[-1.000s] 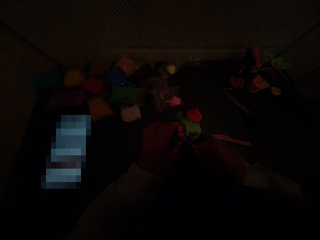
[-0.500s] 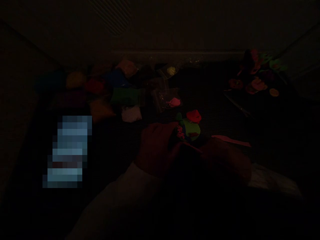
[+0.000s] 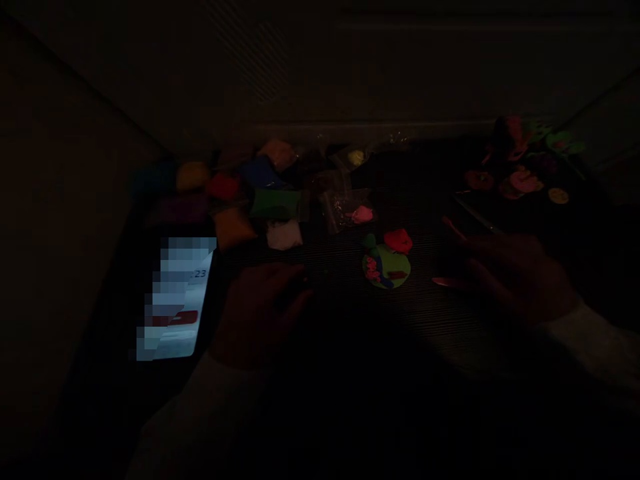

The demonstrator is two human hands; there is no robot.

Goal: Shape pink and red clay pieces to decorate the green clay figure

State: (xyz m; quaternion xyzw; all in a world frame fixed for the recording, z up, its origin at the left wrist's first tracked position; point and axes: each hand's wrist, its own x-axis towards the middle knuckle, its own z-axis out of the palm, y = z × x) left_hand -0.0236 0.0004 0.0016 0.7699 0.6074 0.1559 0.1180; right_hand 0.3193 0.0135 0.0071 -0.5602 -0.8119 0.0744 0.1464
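The scene is very dark. A flat light-green clay disc (image 3: 387, 257) lies on the table, with a red clay piece (image 3: 399, 241) at its top and a dark green lump (image 3: 369, 241) at its upper left. Pink curls, a blue strip and a brown bar sit on the disc. Left of it, my left hand (image 3: 255, 313) hovers low with thumb and forefinger apart, apparently holding nothing. To the right, my right hand (image 3: 520, 277) grips a slim pink modelling tool (image 3: 453, 228). A second pink tool (image 3: 449, 283) lies partly beneath that hand.
A lit phone (image 3: 193, 313) lies at the left. Several coloured clay packets (image 3: 276, 203) and a clear bag with pink clay (image 3: 363, 214) are farther back. Finished clay pieces (image 3: 520, 181) cluster at the back right, near a thin long tool (image 3: 477, 213).
My hands have moved apart from the clay disc, the left one leftward and the right one rightward with the pink tool. The view has shifted, so more of the phone shows.
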